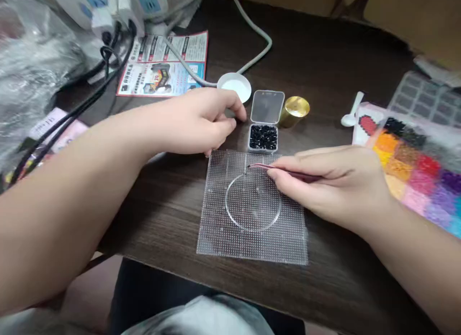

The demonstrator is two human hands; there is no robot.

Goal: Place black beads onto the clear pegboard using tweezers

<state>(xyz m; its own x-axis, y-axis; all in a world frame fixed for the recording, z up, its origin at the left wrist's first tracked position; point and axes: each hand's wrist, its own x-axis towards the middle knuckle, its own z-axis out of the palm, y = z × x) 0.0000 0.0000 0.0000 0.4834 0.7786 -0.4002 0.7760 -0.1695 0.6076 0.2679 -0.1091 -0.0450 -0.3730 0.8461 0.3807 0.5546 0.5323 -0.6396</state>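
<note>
A clear pegboard [212,229] lies on the dark wooden table, with a clear ring [253,229] on it. My right hand [334,186] grips pink tweezers [297,175], whose tips hold a tiny black bead [248,167] over the pegboard, near the top of the ring. My left hand [198,118] rests beyond the board's upper left edge, its fingers loosely curled and apart, holding nothing. Just behind the board stands a small open box of black beads [263,137], its clear lid [267,107] raised.
Behind are a white round dish [235,87] and a gold cup [296,109]. A tray of coloured beads [419,181] and a white spoon [353,111] lie right. A printed leaflet [162,78], cables [79,106], a power strip [77,8] and plastic bags [32,61] occupy the left.
</note>
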